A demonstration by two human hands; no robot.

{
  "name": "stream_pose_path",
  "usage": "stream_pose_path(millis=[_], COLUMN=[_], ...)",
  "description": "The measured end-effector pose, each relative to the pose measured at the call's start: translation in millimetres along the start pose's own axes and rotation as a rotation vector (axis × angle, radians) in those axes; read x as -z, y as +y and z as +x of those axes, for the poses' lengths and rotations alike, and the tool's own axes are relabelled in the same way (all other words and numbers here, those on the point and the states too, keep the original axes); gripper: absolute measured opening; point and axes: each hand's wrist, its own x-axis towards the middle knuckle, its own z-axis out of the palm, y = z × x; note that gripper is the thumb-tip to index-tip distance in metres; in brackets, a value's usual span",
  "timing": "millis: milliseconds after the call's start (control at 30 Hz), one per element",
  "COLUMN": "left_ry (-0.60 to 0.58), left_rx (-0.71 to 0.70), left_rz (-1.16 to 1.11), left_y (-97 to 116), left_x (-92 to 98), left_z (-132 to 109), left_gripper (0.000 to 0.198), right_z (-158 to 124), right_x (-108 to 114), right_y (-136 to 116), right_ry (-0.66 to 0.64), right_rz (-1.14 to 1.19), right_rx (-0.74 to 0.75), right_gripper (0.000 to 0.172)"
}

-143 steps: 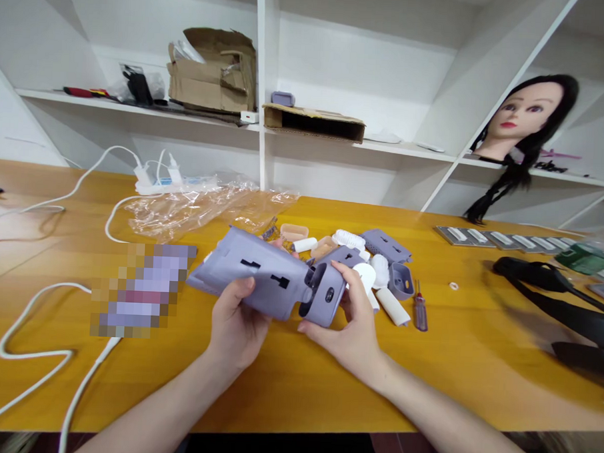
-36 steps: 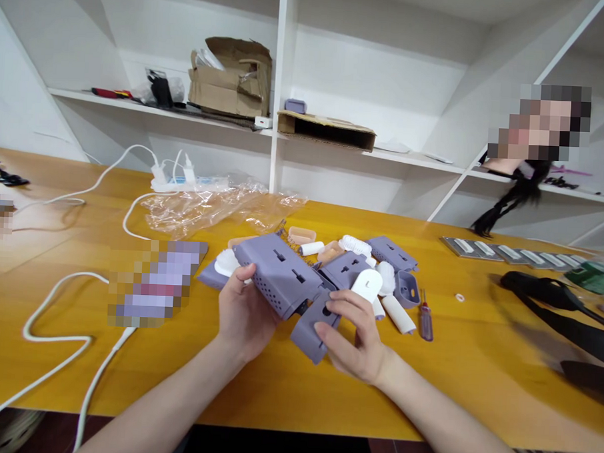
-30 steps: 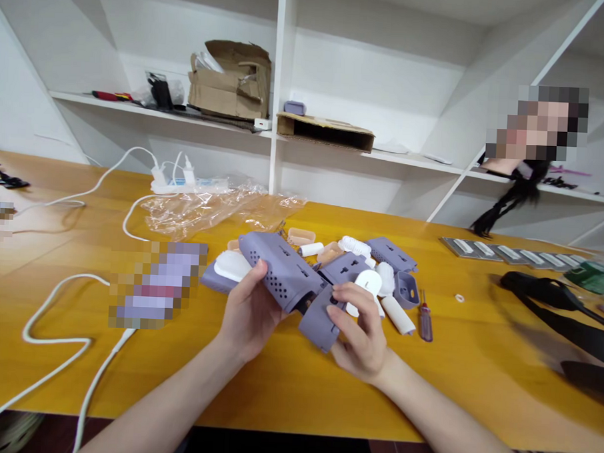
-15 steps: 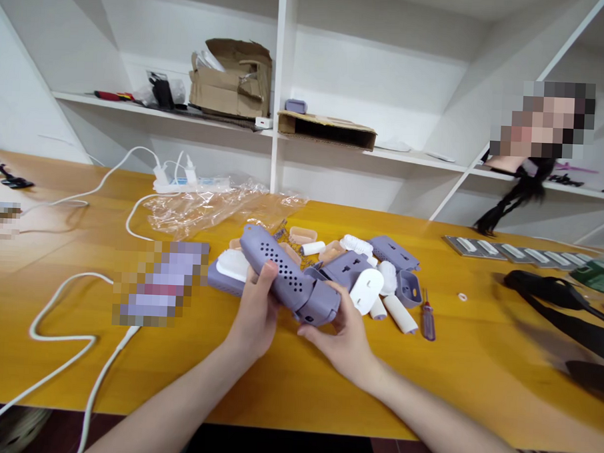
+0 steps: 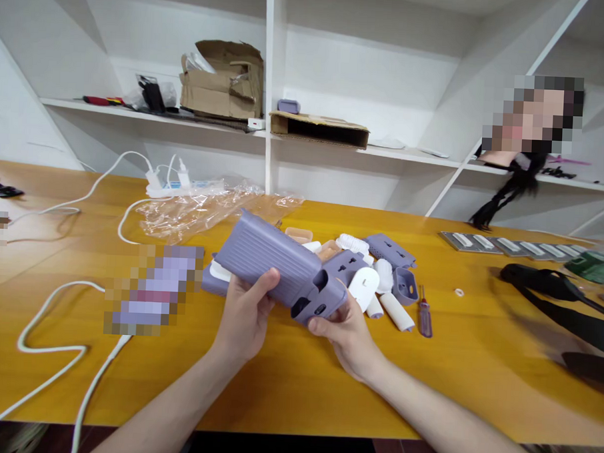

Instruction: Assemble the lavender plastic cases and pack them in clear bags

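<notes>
Left hand [image 5: 242, 317] partly hidden behind purple casing [image 5: 273, 255]; black band [image 5: 534, 280] cropped.

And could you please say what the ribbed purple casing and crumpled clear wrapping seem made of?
The ribbed purple casing looks like matte hard plastic, judging by its even colour and moulded ridges. The crumpled clear wrapping is probably thin, glossy plastic film: creased, glinting and see-through.

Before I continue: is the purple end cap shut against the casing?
Not fully shut: dark openings show between the cap and the casing.
</notes>
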Motion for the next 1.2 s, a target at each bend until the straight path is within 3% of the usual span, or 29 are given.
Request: stream_pose_path(millis=[533,767,933,1200], left_ry=[0.024,0.072,0.115,0.077], left_rx=[-0.036,-0.035,-0.004,0.007], left_rz=[0.032,0.003,-0.009,-0.013], left_y=[-0.1,1.2,2.3,-0.9], left_x=[0.2,-1.9,-1.8,1.1], left_z=[-2.0,-4.1,-4.7,-4.8], left_gripper=[0.028,0.038,0.037,0.036], right_z=[-3.4,-4.6,-4.5,-5.9], right_x=[-3.9,-2.3,-1.6,-3.0], right_y=[-2.0,-0.7,0.8,-1.4], right_ry=[-0.009,0.051,0.012,0.016], right_rz=[0.041,0.053,0.026,0.069], right_rx=[-0.045,-0.062,-0.084,-0.083], right_gripper=[0.051,0.051,0.051,0.055])
